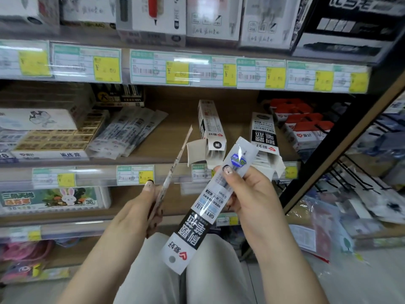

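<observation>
The right hand (256, 194) grips a long clear refill packet (206, 207) round its upper part, with the thumb across the front and the fingers curled behind. The packet's long axis runs on a slant. Its labelled lower end points down toward the person's knees (151, 266), and its upper end points up and away at an open box (264, 137) whose black and white label matches the packet's own. That box lies on the wooden shelf (171, 137), flapped mouth toward the person, just above and beyond the right hand. The packet's tip overlaps the mouth, though whether it touches cannot be told. The left hand (140, 207), lower and well to the left of the open box, pinches a second packet (173, 170), thin and seen edge-on. It slants up toward another box (210, 128) just left of the open box. The right hand is nearer, so sliding its packet in lengthwise looks like a short push along that slant.
</observation>
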{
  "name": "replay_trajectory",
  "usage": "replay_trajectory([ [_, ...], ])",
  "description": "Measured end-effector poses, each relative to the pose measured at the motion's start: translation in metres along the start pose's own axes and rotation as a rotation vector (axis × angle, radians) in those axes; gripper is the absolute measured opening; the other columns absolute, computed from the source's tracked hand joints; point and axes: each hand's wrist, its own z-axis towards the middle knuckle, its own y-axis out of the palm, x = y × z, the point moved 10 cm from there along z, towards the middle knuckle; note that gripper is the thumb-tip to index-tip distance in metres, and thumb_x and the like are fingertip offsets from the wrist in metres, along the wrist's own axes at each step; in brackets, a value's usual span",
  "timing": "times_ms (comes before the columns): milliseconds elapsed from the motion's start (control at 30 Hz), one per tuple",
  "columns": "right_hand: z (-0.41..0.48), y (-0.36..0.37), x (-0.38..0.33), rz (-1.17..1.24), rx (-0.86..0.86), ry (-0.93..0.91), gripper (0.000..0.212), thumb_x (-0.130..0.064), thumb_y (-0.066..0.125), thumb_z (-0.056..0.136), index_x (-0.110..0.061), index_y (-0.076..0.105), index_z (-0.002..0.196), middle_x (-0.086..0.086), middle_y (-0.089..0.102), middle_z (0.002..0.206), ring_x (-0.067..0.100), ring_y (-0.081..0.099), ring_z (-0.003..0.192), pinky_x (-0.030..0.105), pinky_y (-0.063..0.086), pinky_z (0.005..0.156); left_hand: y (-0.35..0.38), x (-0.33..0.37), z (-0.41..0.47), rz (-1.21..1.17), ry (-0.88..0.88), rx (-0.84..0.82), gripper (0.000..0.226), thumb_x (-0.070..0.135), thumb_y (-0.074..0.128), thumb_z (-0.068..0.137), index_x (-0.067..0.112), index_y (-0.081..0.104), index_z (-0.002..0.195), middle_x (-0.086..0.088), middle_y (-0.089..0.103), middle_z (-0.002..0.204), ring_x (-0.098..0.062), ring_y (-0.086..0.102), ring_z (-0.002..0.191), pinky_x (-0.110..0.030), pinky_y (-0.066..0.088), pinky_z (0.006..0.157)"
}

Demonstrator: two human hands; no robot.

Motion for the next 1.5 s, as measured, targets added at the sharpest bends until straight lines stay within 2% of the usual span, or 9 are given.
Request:
replay_trajectory([
  [167, -0.001, 0.003, 0.002, 0.017, -0.043, 0.005, 0.016, -0.016, 0.056, 0.089, -0.013, 0.067, 0.078, -0.004, 0.061, 0.057, 0.007, 0.044, 0.047, 0.017, 0.037, 0.046, 0.009, 0.004, -0.003, -0.063, 0.019, 0.045, 0.021, 0.03, 0.056, 0.086, 0.015, 0.065, 0.074, -0.003, 0.046, 0.059, -0.02, 0.039, 0.054, -0.033, 0.03, 0.054],
  [333, 0.002, -0.012, 0.0, 0.143, 0.071, -0.028, 0.009, -0.026, 0.069, 0.076, -0.023, 0.07, 0.067, -0.005, 0.06, 0.058, 0.003, 0.043, 0.045, 0.015, 0.038, 0.045, 0.009, 0.007, -0.006, -0.189, 0.096, 0.099, 0.026, 0.015, 0.049, 0.095, 0.023, 0.069, 0.081, -0.009, 0.071, 0.079, -0.029, 0.063, 0.077, -0.043, 0.047, 0.074],
  [500, 0.006, -0.022, 0.011, 0.576, 0.174, 0.054, 0.011, -0.013, 0.058, 0.083, -0.01, 0.058, 0.072, -0.001, 0.06, 0.057, 0.003, 0.045, 0.04, 0.019, 0.045, 0.05, 0.009, 0.008, -0.004, -0.192, 0.146, 0.108, 0.025, 0.007, 0.044, 0.095, 0.017, 0.067, 0.091, -0.005, 0.07, 0.07, -0.014, 0.063, 0.058, -0.026, 0.05, 0.051],
  [700, 0.003, -0.01, 0.03, 0.912, 0.207, 0.205, 0.011, -0.014, 0.063, 0.07, -0.009, 0.062, 0.08, 0.005, 0.068, 0.063, 0.007, 0.064, 0.051, 0.016, 0.051, 0.044, 0.012, 0.007, 0.001, -0.384, 0.157, 0.129, 0.028, 0.0, 0.037, 0.095, 0.014, 0.057, 0.082, -0.007, 0.061, 0.062, -0.021, 0.056, 0.051, -0.03, 0.048, 0.054],
  [933, -0.013, 0.047, 0.071, 0.858, 0.106, 0.371, 0.026, -0.012, 0.064, 0.065, -0.001, 0.069, 0.088, 0.014, 0.072, 0.077, 0.016, 0.07, 0.065, 0.03, 0.06, 0.066, 0.038, 0.025, -0.002, -0.593, 0.264, 0.142, 0.022, 0.025, 0.058, 0.073, 0.008, 0.065, 0.085, 0.003, 0.063, 0.059, -0.006, 0.054, 0.045, -0.015, 0.045, 0.045],
  [1100, -0.019, 0.057, 0.074, 0.872, 0.106, 0.364, 0.02, -0.01, 0.062, 0.069, -0.004, 0.072, 0.085, 0.01, 0.07, 0.071, 0.013, 0.064, 0.053, 0.027, 0.055, 0.059, 0.028, 0.03, 0.004, -0.556, 0.258, 0.223, 0.005, 0.025, 0.067, 0.068, 0.021, 0.067, 0.072, -0.01, 0.071, 0.074, -0.026, 0.067, 0.068, -0.04, 0.055, 0.066],
  [1200, -0.011, 0.045, 0.071, 0.889, 0.16, 0.321, 0.021, -0.013, 0.064, 0.066, -0.007, 0.068, 0.086, 0.005, 0.07, 0.072, 0.009, 0.064, 0.058, 0.023, 0.056, 0.062, 0.024, 0.032, 0.005, -0.535, 0.272, 0.26, 0.006, 0.023, 0.064, 0.079, 0.023, 0.064, 0.074, -0.002, 0.069, 0.069, -0.019, 0.065, 0.062, -0.037, 0.052, 0.063],
  [1333, -0.006, 0.044, 0.067, 0.908, 0.148, 0.294, 0.029, -0.012, 0.066, 0.065, -0.003, 0.068, 0.093, 0.01, 0.072, 0.08, 0.014, 0.069, 0.068, 0.04, 0.054, 0.089, 0.03, 0.025, 0.007, -0.532, 0.24, 0.238, 0.011, 0.03, 0.064, 0.074, 0.02, 0.061, 0.076, 0.002, 0.061, 0.06, -0.009, 0.053, 0.049, -0.024, 0.045, 0.05],
  [1500, -0.013, 0.062, 0.076, 0.914, 0.062, 0.326, 0.042, -0.013, 0.062, 0.068, 0.001, 0.062, 0.108, 0.013, 0.071, 0.081, 0.016, 0.068, 0.068, 0.027, 0.057, 0.065, 0.033, 0.025, 0.006, -0.542, 0.217, 0.22, 0.009, 0.027, 0.068, 0.069, 0.022, 0.07, 0.076, -0.007, 0.072, 0.075, -0.022, 0.067, 0.069, -0.039, 0.053, 0.068],
])
